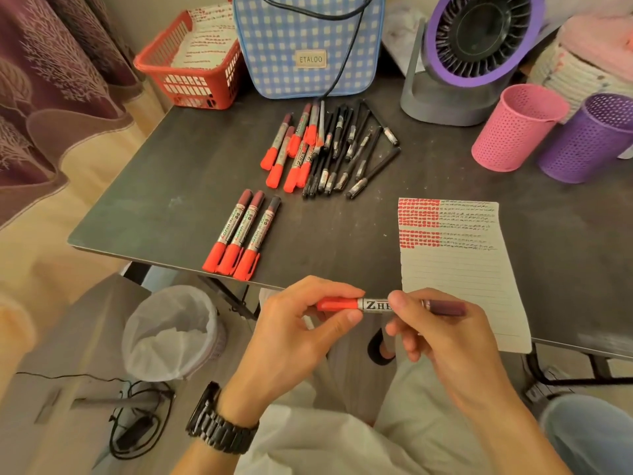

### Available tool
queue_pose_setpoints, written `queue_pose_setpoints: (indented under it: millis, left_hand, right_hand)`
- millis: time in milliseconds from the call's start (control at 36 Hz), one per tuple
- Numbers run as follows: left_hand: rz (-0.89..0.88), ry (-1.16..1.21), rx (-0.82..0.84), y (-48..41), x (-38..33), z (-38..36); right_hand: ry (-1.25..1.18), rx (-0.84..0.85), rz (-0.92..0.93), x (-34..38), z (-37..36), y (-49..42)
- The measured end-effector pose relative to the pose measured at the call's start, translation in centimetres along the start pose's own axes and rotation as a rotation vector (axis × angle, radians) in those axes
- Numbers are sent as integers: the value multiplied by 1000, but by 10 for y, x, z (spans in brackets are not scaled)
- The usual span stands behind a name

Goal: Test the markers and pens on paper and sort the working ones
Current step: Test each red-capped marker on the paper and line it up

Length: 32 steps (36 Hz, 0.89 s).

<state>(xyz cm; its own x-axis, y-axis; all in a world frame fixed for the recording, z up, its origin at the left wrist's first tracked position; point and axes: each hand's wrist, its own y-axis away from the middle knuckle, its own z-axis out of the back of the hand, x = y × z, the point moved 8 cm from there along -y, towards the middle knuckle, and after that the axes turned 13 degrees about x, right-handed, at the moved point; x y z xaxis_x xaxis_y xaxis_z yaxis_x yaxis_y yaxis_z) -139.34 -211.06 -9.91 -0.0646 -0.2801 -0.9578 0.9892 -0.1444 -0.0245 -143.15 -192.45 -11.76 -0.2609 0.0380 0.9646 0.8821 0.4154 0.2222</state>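
A dark table (171,173) carried a checked bag (308,39) and a fan (479,53) at its far edge, with lined paper (459,286), its top rows filled with red and black marks, at the near right. A pink cup (513,128) and a purple cup (589,138) stood side by side at the far right. Red markers (294,149) and black pens (349,156) lay piled mid-table; three markers (239,231) lay side by side near the left front edge. Over the near edge, the left hand (298,334) pinched the red cap of a marker (371,305), held level, while the right hand (445,334) curled its fingers round the barrel
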Motion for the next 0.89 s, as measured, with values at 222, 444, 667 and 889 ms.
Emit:
queue_pose_setpoints:
  millis: [222, 444, 667, 889]
  left_hand:
    - [-13, -69, 11, -2, -5, -1]
    - [-19, -110, 64, -10, -10, 5]
    - [-9, -123, 166, -23, -14, 10]
    - [33, 358, 148, -44, -12, 16]
  right_hand:
    - [16, 43, 41, 6, 3, 1]
    - [23, 225, 34, 22, 10, 0]
    - [346, 346, 19, 15, -15, 1]
    - [-8, 205, 32, -5, -32, 2]
